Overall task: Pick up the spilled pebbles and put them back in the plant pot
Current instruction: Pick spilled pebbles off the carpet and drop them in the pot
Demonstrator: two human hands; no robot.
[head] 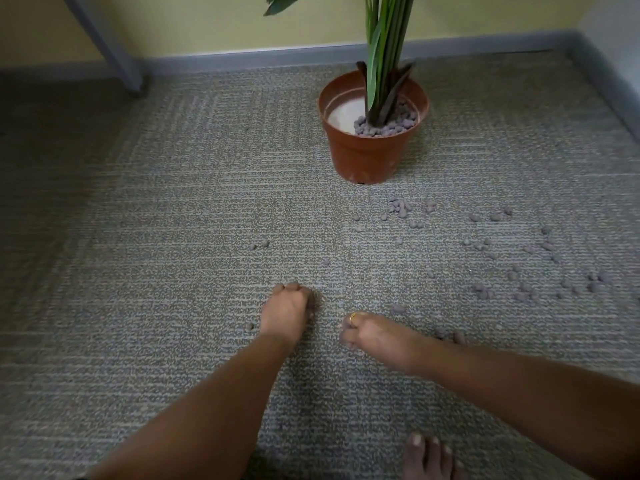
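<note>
Grey-purple pebbles (401,207) dot a carpet (173,202) woven in fine grey and beige stripes. The plant pot (367,157) is terracotta brown, its leaves (388,46) green. The wall (190,22) is pale yellow with a blue-grey skirting board (242,58).

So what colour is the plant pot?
Terracotta orange-brown; the plant pot shows plainly in the head view, upright on the grey carpet.

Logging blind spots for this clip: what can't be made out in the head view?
- Left hand: fingers curled under, so whether it holds pebbles is hidden.
- Right hand: motion-blurred, fist closed; contents unclear.
- Spilled pebbles: the scatter reaches the right frame edge, so its extent is cut off.
- Plant pot: stems hide the fill behind them.
- Plant: top cropped by the upper edge.
</note>
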